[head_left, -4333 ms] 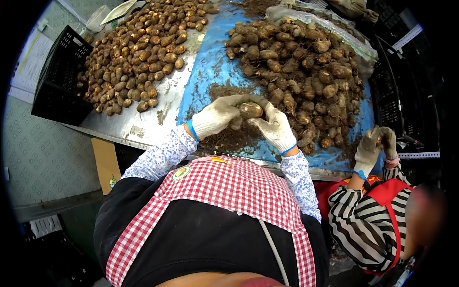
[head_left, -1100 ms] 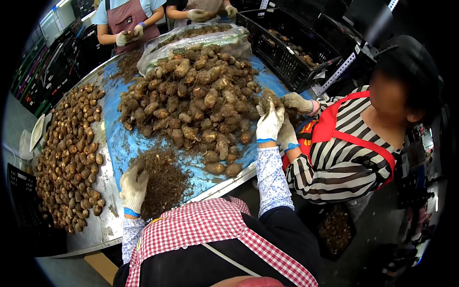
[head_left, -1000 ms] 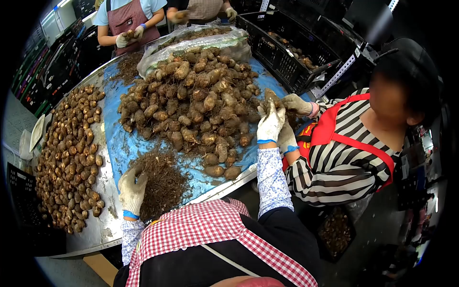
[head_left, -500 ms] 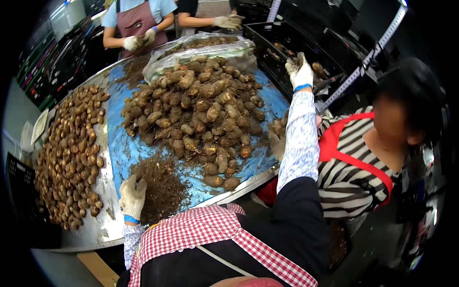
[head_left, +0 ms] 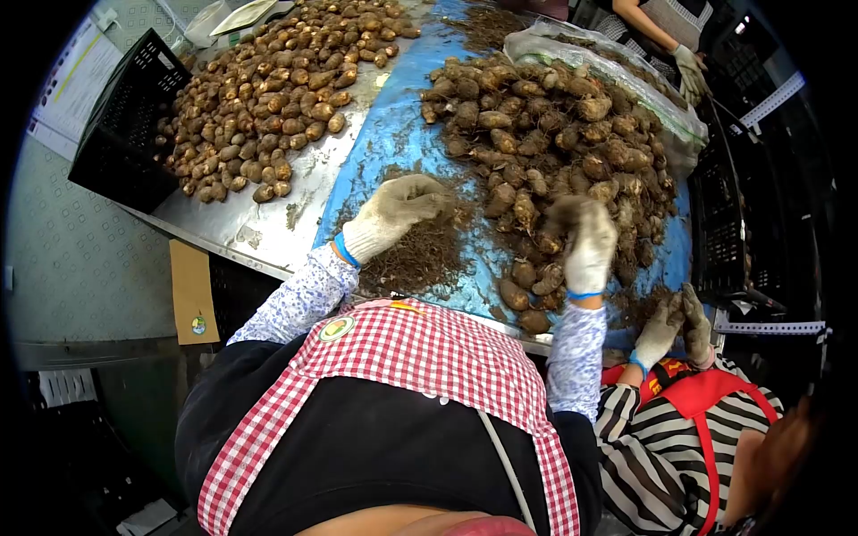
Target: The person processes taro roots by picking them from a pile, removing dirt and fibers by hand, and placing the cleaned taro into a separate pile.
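Note:
My left hand, in a dirty white knit glove, hovers above a heap of dark root hairs and soil. Its fingers curve loosely to the right, with nothing visible in them. My right hand, gloved too, reaches over the near part of a large pile of hairy, soil-covered taros. Motion smears its fingertips, so I cannot tell whether they hold a taro. A few loose taros lie just below and left of that hand, near the table's front edge.
Cleaner taros cover the metal table's left side, beside a tilted black crate. Blue sheeting lies beneath the hairy pile; a clear plastic bag is behind it. A co-worker's gloved hands are close on my right; another person's are farther back.
My right hand has come back from the black crate at the right to the taro pile. The view has swung left and down. My left hand remains near the root-hair heap.

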A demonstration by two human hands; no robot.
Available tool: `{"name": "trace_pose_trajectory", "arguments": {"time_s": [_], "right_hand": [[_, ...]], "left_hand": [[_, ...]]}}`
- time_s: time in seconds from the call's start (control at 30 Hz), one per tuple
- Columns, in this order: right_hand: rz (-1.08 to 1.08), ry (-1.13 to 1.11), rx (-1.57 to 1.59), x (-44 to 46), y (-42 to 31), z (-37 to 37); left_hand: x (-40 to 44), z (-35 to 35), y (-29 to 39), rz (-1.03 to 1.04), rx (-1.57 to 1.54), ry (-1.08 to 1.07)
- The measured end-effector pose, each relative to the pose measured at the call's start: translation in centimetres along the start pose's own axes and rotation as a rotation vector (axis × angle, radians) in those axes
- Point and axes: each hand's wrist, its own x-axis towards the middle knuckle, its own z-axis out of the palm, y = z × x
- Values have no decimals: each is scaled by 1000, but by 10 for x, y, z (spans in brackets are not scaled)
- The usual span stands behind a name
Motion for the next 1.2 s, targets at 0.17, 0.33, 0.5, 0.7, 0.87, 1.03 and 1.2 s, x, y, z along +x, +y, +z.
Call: {"name": "trace_pose_trajectory", "arguments": {"time_s": [0.17,0.33,0.5,0.7,0.87,1.03,1.2], "right_hand": [[52,-262,-271,-23,24,59],[-62,-300,-655,-40,34,66],[39,-311,-728,-46,62,73],[97,-265,-718,-19,63,115],[186,-144,-728,1,87,138],[-219,-326,-870,-25,126,156],[-91,-393,-570,-33,132,121]], "left_hand": [[0,-5,5,99,199,-117],[7,-38,3,-60,1076,6],[57,-93,-56,-318,894,-19],[106,-14,-35,-605,825,-161],[70,11,-50,-184,1011,-568],[56,-73,-64,94,766,-198],[-12,-119,-77,-4,701,-316]]}}
